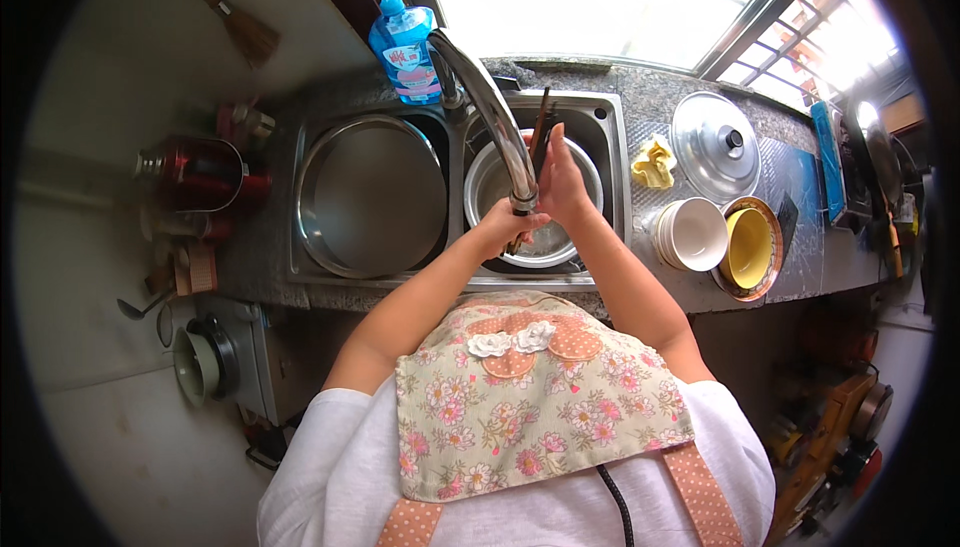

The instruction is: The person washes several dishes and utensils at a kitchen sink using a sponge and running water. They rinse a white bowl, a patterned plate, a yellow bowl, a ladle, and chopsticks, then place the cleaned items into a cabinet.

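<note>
A bundle of dark chopsticks (541, 127) stands slanted under the chrome faucet (499, 108). My left hand (510, 226) is closed around its lower end, just below the spout. Against the upper part of the bundle lies my right hand (561, 179), its fingers up and partly hidden by the faucet. Both hands are over a round metal pot (587, 164) in the right basin of the steel sink (624, 172). Whether water is running cannot be told.
A large round metal pan (375, 202) fills the left basin. Behind stands a blue soap bottle (405, 52). On the right counter are a yellow cloth (654, 162), a pot lid (712, 142), stacked white bowls (694, 234) and a yellow bowl (748, 247). A red thermos (191, 172) stands left.
</note>
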A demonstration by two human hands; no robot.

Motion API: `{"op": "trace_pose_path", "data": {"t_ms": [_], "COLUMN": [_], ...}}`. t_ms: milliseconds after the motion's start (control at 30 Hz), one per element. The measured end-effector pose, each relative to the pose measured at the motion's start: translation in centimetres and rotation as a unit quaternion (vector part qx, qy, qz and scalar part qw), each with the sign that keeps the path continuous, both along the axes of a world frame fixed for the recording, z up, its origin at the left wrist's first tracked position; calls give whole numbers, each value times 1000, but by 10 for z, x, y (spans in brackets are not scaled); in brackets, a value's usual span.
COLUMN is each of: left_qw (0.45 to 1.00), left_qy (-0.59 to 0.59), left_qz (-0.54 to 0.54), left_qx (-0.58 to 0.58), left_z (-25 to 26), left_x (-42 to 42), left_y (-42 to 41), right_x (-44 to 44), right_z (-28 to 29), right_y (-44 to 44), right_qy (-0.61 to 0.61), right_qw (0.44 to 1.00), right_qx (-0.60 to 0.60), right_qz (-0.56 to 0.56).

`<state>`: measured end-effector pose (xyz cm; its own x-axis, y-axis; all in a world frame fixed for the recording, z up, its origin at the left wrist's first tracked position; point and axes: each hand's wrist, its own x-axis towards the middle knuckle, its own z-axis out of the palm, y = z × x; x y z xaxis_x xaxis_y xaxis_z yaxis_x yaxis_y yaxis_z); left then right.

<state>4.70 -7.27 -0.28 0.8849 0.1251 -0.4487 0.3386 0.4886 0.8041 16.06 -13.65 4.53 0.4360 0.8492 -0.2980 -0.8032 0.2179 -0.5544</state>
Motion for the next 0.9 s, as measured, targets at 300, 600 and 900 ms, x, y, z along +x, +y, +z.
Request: {"op": "trace_pose_path", "data": {"t_ms": [300, 600, 900], "left_qw": [992, 987, 973], "left_qy": [64, 72, 64], "left_qz": [-58, -29, -37], "left_qx": [91, 141, 218], "left_z": [-26, -25, -28], "left_x": [-25, -26, -44], "left_y": [-1, -5, 10], "right_x": [-10, -12, -20], "right_z": [-20, 27, 5], "right_y": [0, -2, -6], "right_qy": [-149, -127, -184], "right_qw": [989, 991, 980], "right_qx": [-9, 8, -67], "right_qz": [-13, -45, -19]}}
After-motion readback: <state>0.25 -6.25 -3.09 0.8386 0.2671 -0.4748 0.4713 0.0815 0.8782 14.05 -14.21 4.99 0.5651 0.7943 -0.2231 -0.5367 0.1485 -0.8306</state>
